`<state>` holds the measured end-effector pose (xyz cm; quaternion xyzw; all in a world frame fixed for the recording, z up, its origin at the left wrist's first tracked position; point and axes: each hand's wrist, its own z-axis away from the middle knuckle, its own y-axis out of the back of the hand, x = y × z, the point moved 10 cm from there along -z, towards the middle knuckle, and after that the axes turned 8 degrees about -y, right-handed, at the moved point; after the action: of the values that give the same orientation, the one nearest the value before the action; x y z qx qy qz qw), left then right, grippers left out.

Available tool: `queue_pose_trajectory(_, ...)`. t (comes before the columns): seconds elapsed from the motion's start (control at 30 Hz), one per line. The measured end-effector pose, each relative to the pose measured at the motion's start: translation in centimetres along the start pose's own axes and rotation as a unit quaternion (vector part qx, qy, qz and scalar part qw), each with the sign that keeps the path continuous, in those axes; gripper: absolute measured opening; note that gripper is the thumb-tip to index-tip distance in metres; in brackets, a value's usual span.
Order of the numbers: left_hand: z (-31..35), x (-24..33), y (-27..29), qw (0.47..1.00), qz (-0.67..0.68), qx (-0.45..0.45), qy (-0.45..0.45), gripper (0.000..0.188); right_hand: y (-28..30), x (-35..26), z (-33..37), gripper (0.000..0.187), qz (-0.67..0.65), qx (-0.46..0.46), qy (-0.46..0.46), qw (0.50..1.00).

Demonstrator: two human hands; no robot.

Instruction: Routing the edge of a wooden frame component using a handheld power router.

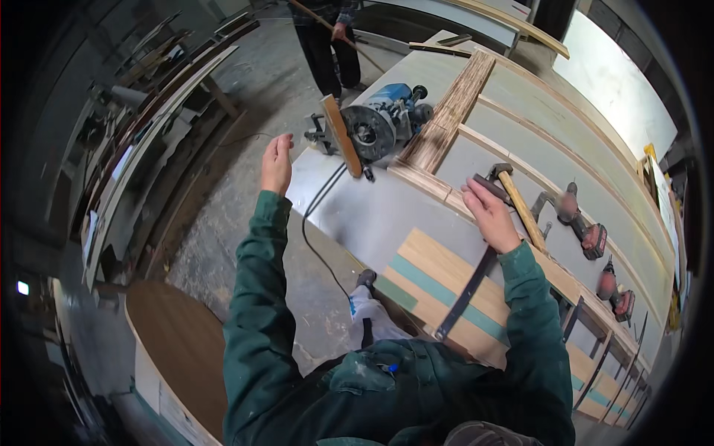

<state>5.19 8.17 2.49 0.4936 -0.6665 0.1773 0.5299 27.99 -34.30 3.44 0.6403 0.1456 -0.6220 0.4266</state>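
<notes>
My left hand [277, 165] is raised above the floor, off the table's left edge, its fingers stretched out and holding nothing. My right hand [492, 217] hovers over the table with fingers extended and nothing visible in it. Right by its fingertips are a clamp's dark handle [493, 190] and a hammer [522, 204] with a wooden handle. The clamp's black bar [466, 296] crosses a pale wood panel with green stripes [439, 275]. Ahead, between my hands, a blue router [390, 111] lies on its side, its round base facing me and a wooden strip [341, 137] fixed across it.
Two cordless drills [584, 223] [616, 290] lie on the right. A wooden frame with a rough brown board [452, 111] rests on the table. The router's black cable [307, 223] hangs off the edge. A person [327, 44] holding a stick stands beyond. A curved brown panel [178, 357] is lower left.
</notes>
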Motion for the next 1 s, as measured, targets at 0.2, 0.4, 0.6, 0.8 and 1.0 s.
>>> queue_pose_trajectory(0.2, -16.8, -13.0, -11.3, 0.972, -0.018, -0.185, 0.144, 0.062, -1.1, -0.1, -15.6, 0.068, -0.154, 0.067, -0.17, 0.971)
queue_pose_trajectory(0.4, -15.3, -18.4, -22.6, 0.74, 0.145, -0.628, 0.192, 0.056, -6.9, 2.6, -25.8, 0.084, -0.18, 0.034, -0.293, 0.938)
queue_pose_trajectory(0.6, -7.8, -11.6, -29.3, 0.546, 0.304, -0.631, 0.46, 0.072, -3.6, 5.7, -24.9, 0.031, -0.354, 0.193, -0.315, 0.859)
queue_pose_trajectory(0.8, -15.5, -36.9, -23.1, 0.647, 0.025, -0.619, 0.445, 0.107, -8.7, 5.0, -27.2, 0.025, -0.385, 0.131, -0.304, 0.861)
queue_pose_trajectory(1.0, -9.3, -4.7, -17.0, 0.812, 0.181, -0.453, 0.321, 0.019, -6.4, -3.5, -15.6, 0.061, -0.386, 0.139, -0.238, 0.88)
